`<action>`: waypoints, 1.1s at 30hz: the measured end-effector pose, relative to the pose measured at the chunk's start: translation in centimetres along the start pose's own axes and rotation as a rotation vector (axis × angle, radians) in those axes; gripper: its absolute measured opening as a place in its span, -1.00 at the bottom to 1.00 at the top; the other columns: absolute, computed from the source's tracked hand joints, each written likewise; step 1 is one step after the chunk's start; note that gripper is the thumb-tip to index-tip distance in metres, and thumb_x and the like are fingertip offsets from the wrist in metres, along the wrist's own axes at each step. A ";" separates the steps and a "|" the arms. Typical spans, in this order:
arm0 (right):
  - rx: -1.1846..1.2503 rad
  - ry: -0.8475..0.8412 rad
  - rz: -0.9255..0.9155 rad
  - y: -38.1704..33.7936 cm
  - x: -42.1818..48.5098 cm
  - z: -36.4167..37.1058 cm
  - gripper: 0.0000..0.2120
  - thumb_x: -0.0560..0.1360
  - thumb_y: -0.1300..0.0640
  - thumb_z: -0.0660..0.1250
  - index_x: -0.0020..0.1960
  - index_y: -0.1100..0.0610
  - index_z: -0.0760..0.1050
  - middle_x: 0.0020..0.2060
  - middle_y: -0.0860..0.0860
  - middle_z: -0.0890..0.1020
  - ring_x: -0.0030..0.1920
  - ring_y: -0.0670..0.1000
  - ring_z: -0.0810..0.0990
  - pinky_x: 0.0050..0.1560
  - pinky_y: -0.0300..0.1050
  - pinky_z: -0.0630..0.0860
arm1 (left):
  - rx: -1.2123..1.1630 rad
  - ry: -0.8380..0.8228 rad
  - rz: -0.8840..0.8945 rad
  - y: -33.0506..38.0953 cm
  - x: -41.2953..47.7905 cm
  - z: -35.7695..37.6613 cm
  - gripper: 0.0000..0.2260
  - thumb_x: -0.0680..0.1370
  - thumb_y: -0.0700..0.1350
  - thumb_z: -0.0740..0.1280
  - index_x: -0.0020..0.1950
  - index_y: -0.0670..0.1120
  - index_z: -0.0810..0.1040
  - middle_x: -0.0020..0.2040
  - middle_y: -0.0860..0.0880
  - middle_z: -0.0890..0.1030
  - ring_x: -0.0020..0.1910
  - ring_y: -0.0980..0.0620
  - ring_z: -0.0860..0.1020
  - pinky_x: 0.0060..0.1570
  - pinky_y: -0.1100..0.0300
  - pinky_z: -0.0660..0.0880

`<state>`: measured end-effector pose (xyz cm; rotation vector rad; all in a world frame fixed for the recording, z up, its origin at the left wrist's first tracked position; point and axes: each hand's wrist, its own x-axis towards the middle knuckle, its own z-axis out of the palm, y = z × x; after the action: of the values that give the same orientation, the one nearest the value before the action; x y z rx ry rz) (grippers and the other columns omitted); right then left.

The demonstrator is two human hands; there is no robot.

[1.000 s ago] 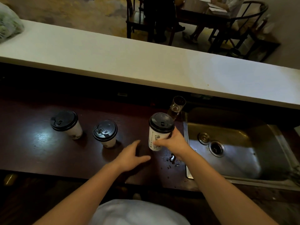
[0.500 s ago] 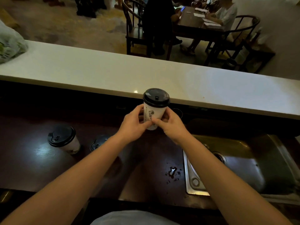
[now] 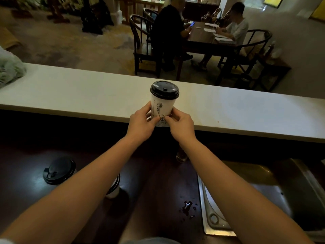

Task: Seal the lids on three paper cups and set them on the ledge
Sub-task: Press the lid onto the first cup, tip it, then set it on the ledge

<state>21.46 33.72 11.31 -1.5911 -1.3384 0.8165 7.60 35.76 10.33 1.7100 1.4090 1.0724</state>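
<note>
A white paper cup [image 3: 162,107] with a black lid and a dark drawing on its side is upright over the near edge of the white ledge [image 3: 88,95]. My left hand [image 3: 143,123] and my right hand [image 3: 181,125] both grip its lower part from either side. I cannot tell whether its base rests on the ledge. A second lidded cup [image 3: 59,170] stands on the dark counter at the left. A third cup [image 3: 114,188] is mostly hidden behind my left forearm.
A steel sink [image 3: 263,196] lies at the right, and a glass [image 3: 181,156] stands behind my right forearm. Spilled drops [image 3: 187,206] mark the dark counter [image 3: 21,155]. A pale bag [image 3: 8,71] sits on the ledge's far left. People sit at a table [image 3: 207,36] beyond.
The cup has risen from the counter up to the ledge. My left hand joined my right on it, and both moved forward and up.
</note>
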 end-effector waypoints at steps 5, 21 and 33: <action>-0.022 0.028 0.007 -1.0 2.0 0.2 -0.64 0.58 0.21 0.34 0.36 0.05 0.54 0.24 0.03 0.66 0.25 0.05 0.62 0.29 0.02 0.55 | -0.024 0.029 -0.030 0.2 2.3 0.3 -0.46 0.55 -0.22 0.42 0.50 0.03 0.39 0.38 -0.02 0.57 0.37 -0.01 0.52 0.30 0.08 0.49; -0.025 0.041 0.056 0.2 3.2 1.2 -0.57 0.59 0.25 0.31 0.44 0.03 0.46 0.26 0.03 0.65 0.27 0.03 0.61 0.30 -0.03 0.54 | 0.012 -0.023 -0.036 -2.2 3.9 0.9 -0.48 0.59 -0.29 0.34 0.50 0.05 0.36 0.38 -0.04 0.56 0.41 -0.02 0.48 0.28 0.15 0.45; -0.008 0.041 0.048 0.5 2.9 1.4 -0.57 0.59 0.23 0.33 0.44 0.05 0.46 0.28 0.03 0.64 0.28 -0.02 0.60 0.27 -0.22 0.48 | 0.099 -0.088 -0.027 -3.1 4.4 0.5 -0.60 0.61 -0.28 0.25 0.44 -0.04 0.43 0.25 -0.07 0.65 0.26 -0.06 0.58 0.27 0.08 0.51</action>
<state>20.98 36.79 10.40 -1.6425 -1.2801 0.8039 7.07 40.67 8.18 1.7807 1.4460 0.9153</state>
